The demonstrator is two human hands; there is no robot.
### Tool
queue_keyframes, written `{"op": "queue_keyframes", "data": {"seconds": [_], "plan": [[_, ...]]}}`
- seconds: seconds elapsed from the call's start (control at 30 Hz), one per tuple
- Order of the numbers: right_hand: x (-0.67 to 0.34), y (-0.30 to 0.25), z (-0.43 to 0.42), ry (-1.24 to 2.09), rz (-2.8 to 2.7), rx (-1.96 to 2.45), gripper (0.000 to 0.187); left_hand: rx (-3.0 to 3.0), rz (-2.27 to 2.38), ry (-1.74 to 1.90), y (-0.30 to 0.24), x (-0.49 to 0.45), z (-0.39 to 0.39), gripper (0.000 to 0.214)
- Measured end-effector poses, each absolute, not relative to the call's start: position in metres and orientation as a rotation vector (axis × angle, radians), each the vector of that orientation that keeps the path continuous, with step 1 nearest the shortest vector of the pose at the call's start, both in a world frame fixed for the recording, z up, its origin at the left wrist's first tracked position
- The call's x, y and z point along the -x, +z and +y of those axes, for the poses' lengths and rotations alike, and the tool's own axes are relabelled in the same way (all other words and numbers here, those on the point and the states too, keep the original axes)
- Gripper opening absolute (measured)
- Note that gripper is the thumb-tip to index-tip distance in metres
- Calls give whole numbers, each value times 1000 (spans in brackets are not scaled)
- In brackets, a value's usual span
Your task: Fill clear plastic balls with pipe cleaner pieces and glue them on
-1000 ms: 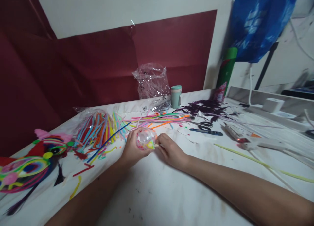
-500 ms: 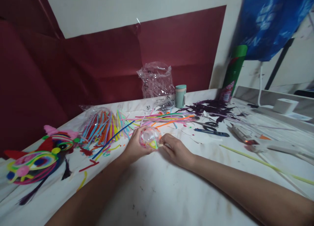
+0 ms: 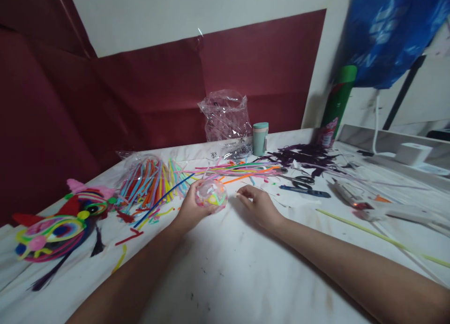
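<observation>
Fingers and thumb of the left hand [image 3: 190, 210] wrap around the left side of a clear round piece [image 3: 211, 196], which is held up above the middle of the counter [image 3: 228, 272]. Pink spots show around its edge, and a yellow and green patch sits low on its face. The right hand [image 3: 260, 207] hovers just beside it on the right, apart from it, fingers curled toward the thumb; a tiny pale bit seems to show at the fingertips, but the view is too blurred to tell whether anything is pinched there. Left of the hands, a bundle of coloured fuzzy stems [image 3: 147, 185] lies partly in clear plastic, with a blue stem [image 3: 163, 199] slanting in front of it. Farther left sit bright decorated pieces [image 3: 65, 228] with eye-like rings and dark tassels. Beyond the hands stand a clear plastic bag [image 3: 227, 120] and a pale green cup [image 3: 260, 140], with dark purple strips [image 3: 302, 156] spread to the right of the cup. Nearer on that side, scissors [image 3: 304, 180] lie against a blue cutter [image 3: 306, 192], and a white glue gun [image 3: 404, 213] rests beyond a long yellow-green stem [image 3: 337, 219].
</observation>
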State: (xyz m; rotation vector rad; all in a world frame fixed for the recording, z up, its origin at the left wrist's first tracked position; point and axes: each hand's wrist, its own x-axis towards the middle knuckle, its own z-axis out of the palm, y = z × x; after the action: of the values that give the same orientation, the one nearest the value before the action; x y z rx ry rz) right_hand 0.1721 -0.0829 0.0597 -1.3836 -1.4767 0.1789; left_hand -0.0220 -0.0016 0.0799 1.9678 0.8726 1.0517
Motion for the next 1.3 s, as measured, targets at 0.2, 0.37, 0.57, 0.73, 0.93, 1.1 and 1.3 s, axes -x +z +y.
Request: {"op": "queue_keyframes", "data": {"seconds": [0.2,0.37,0.57,0.73,0.93,1.1,1.3], "plan": [[-184,55,-73,169,-1373,1479,9,-1854,847,1065,75,21,2,75],[-168,58,-85,159,-1474,1397,7,-1876,867,1124,70,17,0,75],[-153,62,-97,130,-1679,1213,12,-2137,1032,1252,68,12,-10,84],[-153,63,-98,139,-1681,1192,15,-2368,1071,1180,70,12,-16,86],[-154,63,-99,37,-1731,1144,25,-2520,1058,1174,73,12,-19,83],[-156,61,-99,-51,-1785,1051,29,-2552,1077,1187,76,10,-25,83],[-156,60,-98,-85,-1797,1031,23,-2547,1086,1204,76,10,-25,84]]}}
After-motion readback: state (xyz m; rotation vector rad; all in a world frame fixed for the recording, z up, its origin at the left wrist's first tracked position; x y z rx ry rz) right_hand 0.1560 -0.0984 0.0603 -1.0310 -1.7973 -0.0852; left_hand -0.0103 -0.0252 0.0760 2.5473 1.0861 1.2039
